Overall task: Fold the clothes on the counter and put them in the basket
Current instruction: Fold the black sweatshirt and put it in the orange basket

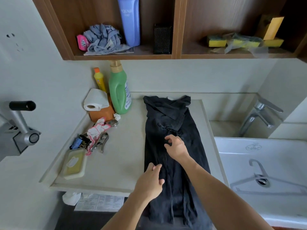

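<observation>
The dark shirt is lying lengthwise on the counter under both hands: the left hand seemingly pinching its edge, the right hand hovering loosely open.

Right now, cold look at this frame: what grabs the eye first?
The black garment laid lengthwise down the counter, its near end hanging over the front edge. Both hands are on it: the left hand at its left edge, the right hand mid-cloth with fingers curled. Next, the green bottle at the back left, and a clothes hanger lying in the white sink on the right.
</observation>
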The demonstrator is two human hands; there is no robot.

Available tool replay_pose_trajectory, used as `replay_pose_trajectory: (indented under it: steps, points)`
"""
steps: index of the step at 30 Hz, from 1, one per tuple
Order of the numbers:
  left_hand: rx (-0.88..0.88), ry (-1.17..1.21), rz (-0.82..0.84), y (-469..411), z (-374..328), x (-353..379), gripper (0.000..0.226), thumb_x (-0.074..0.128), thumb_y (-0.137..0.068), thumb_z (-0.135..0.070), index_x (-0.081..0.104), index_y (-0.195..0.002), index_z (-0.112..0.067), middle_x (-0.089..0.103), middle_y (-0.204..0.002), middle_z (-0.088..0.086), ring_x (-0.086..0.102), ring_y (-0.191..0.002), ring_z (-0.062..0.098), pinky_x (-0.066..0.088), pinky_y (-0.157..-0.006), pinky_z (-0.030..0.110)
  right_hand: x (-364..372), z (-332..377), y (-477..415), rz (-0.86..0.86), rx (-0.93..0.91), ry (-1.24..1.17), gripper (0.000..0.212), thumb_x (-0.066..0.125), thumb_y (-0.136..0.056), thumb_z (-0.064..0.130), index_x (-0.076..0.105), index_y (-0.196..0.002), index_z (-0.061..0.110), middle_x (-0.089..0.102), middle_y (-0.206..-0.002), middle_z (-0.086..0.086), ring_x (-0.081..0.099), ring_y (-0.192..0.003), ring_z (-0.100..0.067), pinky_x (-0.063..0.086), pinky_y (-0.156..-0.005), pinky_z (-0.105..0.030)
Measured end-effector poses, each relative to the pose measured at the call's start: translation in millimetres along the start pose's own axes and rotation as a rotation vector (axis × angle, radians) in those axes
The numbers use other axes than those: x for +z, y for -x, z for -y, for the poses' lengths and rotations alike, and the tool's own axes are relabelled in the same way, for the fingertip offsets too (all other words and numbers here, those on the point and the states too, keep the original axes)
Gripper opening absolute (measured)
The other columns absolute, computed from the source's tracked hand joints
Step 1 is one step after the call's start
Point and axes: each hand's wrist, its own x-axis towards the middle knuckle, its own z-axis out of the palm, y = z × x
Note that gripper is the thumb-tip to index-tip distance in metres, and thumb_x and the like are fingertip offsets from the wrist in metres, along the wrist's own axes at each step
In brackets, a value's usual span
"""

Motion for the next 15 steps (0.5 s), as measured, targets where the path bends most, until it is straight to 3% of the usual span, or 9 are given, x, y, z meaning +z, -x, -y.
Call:
replay_pose_trajectory:
  steps: [2, 4, 6, 9, 12, 15]
  points:
    - [-0.032, -0.049, 0.017, -19, 0, -7, 0.059, 0.045, -0.102, -0.034, 0.021, -0.154, -0.021, 0.043, -0.141, 0.000, 0.060, -0.111, 0.021, 0.052, -0.088, 0.033, -9, -6, -21, -0.054, 0.049, -0.031, 0.037, 0.058, -0.096, 0.022, 0.053, -0.132, 0.024, 0.042, -0.132, -0.003, 0.060, -0.095, -0.019, 0.051, -0.083, -0.028]
    - [-0.074, -0.050, 0.016, -36, 2, -15, 0.061, 0.045, -0.102, -0.035, 0.017, -0.155, -0.020, 0.058, -0.122, 0.001, 0.062, -0.101, 0.020, 0.052, -0.085, 0.034, -18, -12, -42, -0.085, 0.096, -0.049, 0.038, 0.058, -0.096, 0.020, 0.051, -0.134, 0.023, 0.036, -0.137, -0.004, 0.058, -0.089, -0.019, 0.050, -0.085, -0.028]
    - [-0.074, -0.020, -0.011, -51, 3, -23, 0.058, 0.046, -0.102, -0.034, 0.022, -0.154, -0.021, 0.061, -0.107, -0.001, 0.061, -0.091, 0.018, 0.052, -0.082, 0.035, -25, -17, -62, -0.101, 0.113, -0.060, 0.039, 0.058, -0.096, 0.019, 0.051, -0.134, 0.022, 0.034, -0.140, -0.006, 0.057, -0.088, -0.019, 0.050, -0.088, -0.030]
    - [-0.002, 0.015, -0.139, -75, 7, -34, 0.045, 0.048, -0.101, -0.028, 0.039, -0.146, -0.024, 0.047, -0.130, -0.006, 0.062, -0.099, 0.015, 0.052, -0.089, 0.031, -36, -22, -91, -0.121, 0.132, -0.076, 0.042, 0.058, -0.096, 0.018, 0.048, -0.136, 0.024, 0.033, -0.143, -0.006, 0.062, -0.088, -0.022, 0.052, -0.088, -0.033]
    - [0.069, 0.039, -0.204, -100, 11, -39, 0.039, 0.052, -0.099, -0.022, 0.048, -0.137, -0.027, 0.032, -0.145, -0.013, 0.063, -0.094, 0.012, 0.052, -0.085, 0.028, -42, -25, -115, -0.172, 0.089, 0.029, 0.053, 0.059, -0.094, 0.017, 0.038, -0.142, 0.026, 0.026, -0.150, -0.003, 0.062, -0.087, -0.026, 0.053, -0.080, -0.036]
    - [0.092, 0.048, -0.152, -119, 10, -43, 0.038, 0.051, -0.099, -0.022, 0.049, -0.136, -0.030, 0.026, -0.154, -0.017, 0.063, -0.103, 0.013, 0.051, -0.089, 0.028, -42, -27, -136, -0.159, -0.008, 0.272, 0.065, 0.063, -0.093, 0.024, 0.028, -0.147, 0.029, 0.011, -0.159, -0.003, 0.058, -0.109, -0.029, 0.056, -0.080, -0.039]
